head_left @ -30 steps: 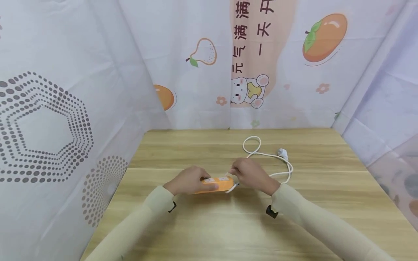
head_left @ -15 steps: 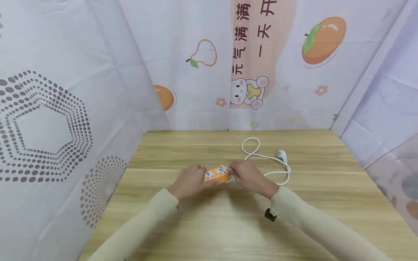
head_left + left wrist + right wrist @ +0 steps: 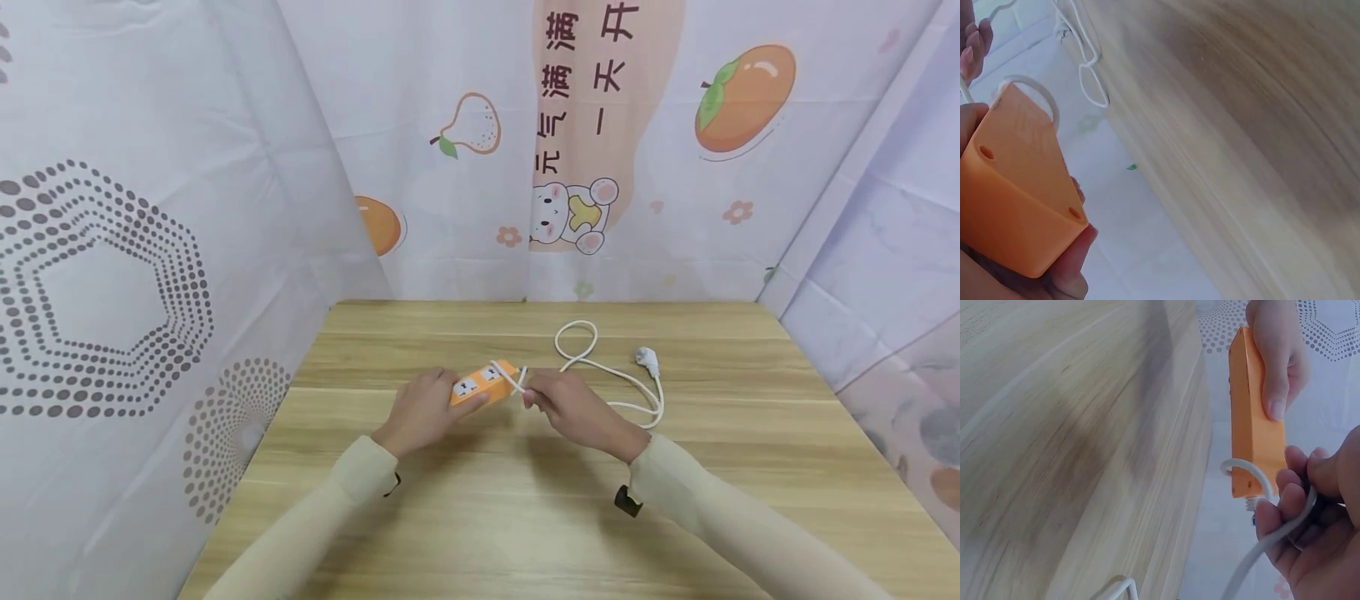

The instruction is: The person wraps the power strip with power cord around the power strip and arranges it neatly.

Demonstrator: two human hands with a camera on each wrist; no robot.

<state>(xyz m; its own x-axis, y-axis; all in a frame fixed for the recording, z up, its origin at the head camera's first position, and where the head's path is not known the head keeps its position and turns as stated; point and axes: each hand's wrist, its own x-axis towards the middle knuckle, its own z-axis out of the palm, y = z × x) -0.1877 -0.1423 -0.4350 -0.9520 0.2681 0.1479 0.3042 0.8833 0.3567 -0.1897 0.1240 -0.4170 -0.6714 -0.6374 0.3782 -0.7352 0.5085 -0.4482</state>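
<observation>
An orange power strip (image 3: 486, 388) with white sockets is gripped by my left hand (image 3: 422, 408), thumb along its near side. In the left wrist view the plain underside of the power strip (image 3: 1029, 144) shows, with round holes in it. My right hand (image 3: 577, 408) pinches the white cord (image 3: 1272, 540) just beyond the strip's right end. A loop of that cord passes over the strip near this end, also seen in the right wrist view. The strip is held tilted, its right end farther from me.
The rest of the white cord lies looped on the wooden table (image 3: 510, 517) beyond my right hand, ending in a white plug (image 3: 647, 360). Printed curtains (image 3: 450, 217) hang behind the table and at both sides.
The power strip has turned, its right end swinging away from me and its sockets now showing more. The cord now crosses over its top. The plug end has shifted slightly.
</observation>
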